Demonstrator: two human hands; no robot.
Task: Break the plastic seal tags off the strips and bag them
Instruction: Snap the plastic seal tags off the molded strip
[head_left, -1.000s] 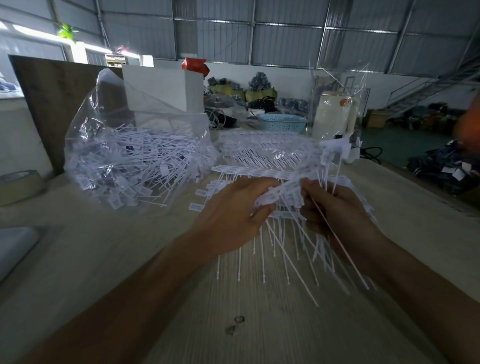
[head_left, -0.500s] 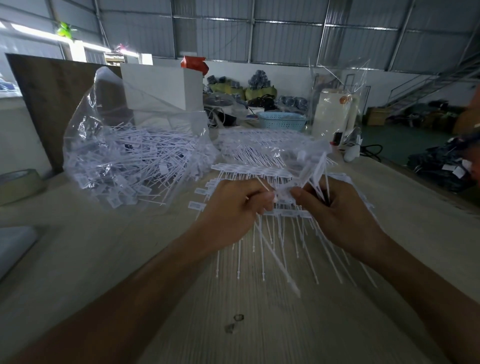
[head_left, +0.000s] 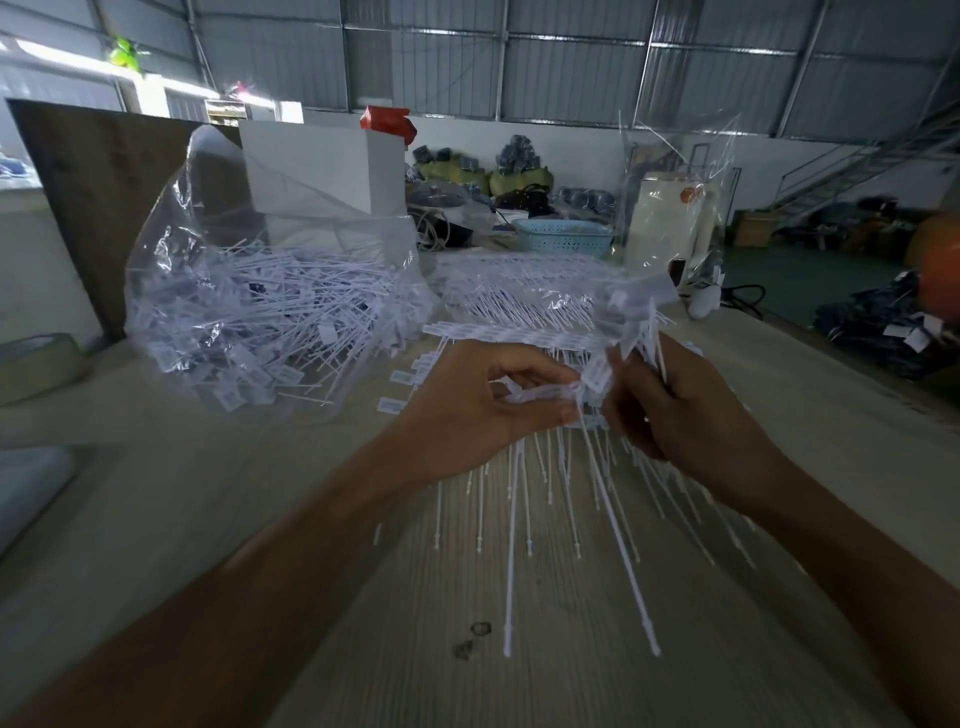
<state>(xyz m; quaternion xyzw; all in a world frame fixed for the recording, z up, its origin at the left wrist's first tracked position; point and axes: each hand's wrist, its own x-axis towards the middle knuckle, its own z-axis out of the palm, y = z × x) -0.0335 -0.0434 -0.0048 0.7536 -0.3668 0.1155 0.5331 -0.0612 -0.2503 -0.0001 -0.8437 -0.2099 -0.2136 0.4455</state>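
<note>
A strip of white plastic seal tags (head_left: 524, 332) lies across the table's middle, its thin tails fanning toward me. My left hand (head_left: 478, 410) grips the strip's near edge from the left. My right hand (head_left: 680, 410) pinches a bunch of loose seal tags (head_left: 631, 332) that stick up above its fingers, touching the strip beside my left thumb. More strips (head_left: 530, 280) are stacked behind. A clear plastic bag (head_left: 270, 306) full of separated tags lies open at the left.
A white box (head_left: 317, 171) and a dark board (head_left: 98, 171) stand behind the bag. A tape roll (head_left: 36, 364) sits at the left edge, a blue basket (head_left: 563, 236) and a clear upright bag (head_left: 670, 208) at the back right. Bare wooden table (head_left: 571, 649) lies near me.
My right hand has shifted along the strip and its bunch of tags now stands more upright. My left hand has kept its grip on the strip.
</note>
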